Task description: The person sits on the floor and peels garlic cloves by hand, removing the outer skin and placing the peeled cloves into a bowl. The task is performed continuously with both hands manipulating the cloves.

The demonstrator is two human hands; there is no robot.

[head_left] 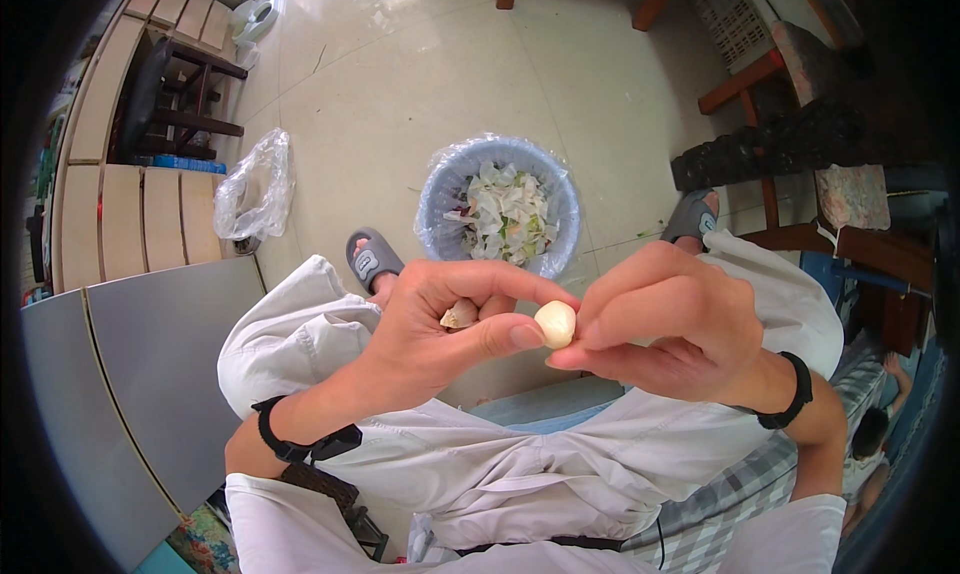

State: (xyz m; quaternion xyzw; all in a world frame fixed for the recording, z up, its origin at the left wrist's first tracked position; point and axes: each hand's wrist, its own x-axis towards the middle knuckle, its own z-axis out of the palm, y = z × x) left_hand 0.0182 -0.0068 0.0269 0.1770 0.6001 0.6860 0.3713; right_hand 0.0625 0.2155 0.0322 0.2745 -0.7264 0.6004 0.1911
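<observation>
Between the fingertips of both hands is a pale peeled garlic clove [555,324]. My left hand [440,319] pinches its left side with thumb and forefinger. Curled in the same palm lies an unpeeled garlic clove [459,315] with papery skin. My right hand [670,324] is closed, its thumb and fingers at the clove's right side; whether a bit of skin is between them cannot be made out. Beyond the hands, a blue bin [432,206] with a clear plastic liner stands on the floor, holding white garlic skins and some green scraps [508,214].
A crumpled clear plastic bag [255,186] lies on the floor at left, beside wooden drawers [130,219] and a dark stool [200,99]. Wooden furniture [745,89] and black bags [770,149] stand at right. Another person [868,454] is at the far right edge.
</observation>
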